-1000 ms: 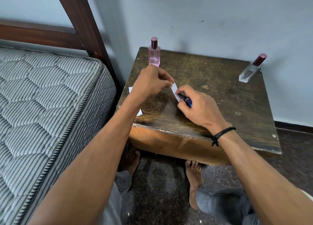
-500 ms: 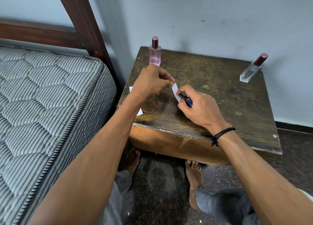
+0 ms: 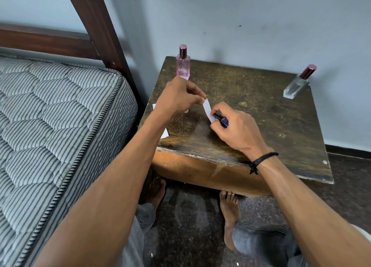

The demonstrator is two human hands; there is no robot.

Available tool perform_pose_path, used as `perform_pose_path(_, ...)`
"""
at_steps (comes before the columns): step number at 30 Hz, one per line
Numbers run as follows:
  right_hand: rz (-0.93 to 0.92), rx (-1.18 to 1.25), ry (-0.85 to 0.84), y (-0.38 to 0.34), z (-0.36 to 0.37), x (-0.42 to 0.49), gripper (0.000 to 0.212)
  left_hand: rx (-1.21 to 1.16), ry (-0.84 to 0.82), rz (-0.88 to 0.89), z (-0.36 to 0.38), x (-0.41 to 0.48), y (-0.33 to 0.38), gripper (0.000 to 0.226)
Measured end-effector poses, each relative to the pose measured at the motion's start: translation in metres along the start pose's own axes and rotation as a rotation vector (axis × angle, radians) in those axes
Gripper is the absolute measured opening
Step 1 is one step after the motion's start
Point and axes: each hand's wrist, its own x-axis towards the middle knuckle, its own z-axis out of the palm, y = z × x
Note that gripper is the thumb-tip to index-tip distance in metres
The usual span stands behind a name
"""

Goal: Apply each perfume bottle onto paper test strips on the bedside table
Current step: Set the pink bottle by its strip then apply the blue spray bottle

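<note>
Hands unmoved since a second ago: left hand [image 3: 178, 100] pinches paper test strip [image 3: 206, 109], right hand [image 3: 239, 129] grips blue perfume bottle [image 3: 222, 121] against it, near pink perfume bottle [image 3: 182, 65]; application likely continuing.

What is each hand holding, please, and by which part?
Left hand pinches the paper strip at its upper end; right hand grips the blue bottle around its body.

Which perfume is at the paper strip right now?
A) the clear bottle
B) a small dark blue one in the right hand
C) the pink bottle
B: the right hand grips the small dark blue bottle, tip against the paper strip the left hand pinches; the pink bottle and clear bottle stand apart, farther back.
</note>
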Motion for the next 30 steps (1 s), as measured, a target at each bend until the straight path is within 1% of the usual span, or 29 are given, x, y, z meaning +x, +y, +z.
perform_pose_path(10, -0.036, 0.038, 0.017, -0.004, -0.004, -0.001, 0.021, -0.054, 0.030, -0.042, -0.009, 0.005, -0.007, 0.009)
perform_pose_path(18, -0.064, -0.028, 0.019, -0.010, -0.003, -0.004, 0.018, -0.033, 0.028, -0.040, -0.009, 0.005, -0.006, 0.009)
perform_pose_path(30, -0.082, -0.054, 0.020, -0.010, -0.003, -0.004, 0.012, -0.032, 0.022, -0.055, -0.008, 0.005, -0.006, 0.009)
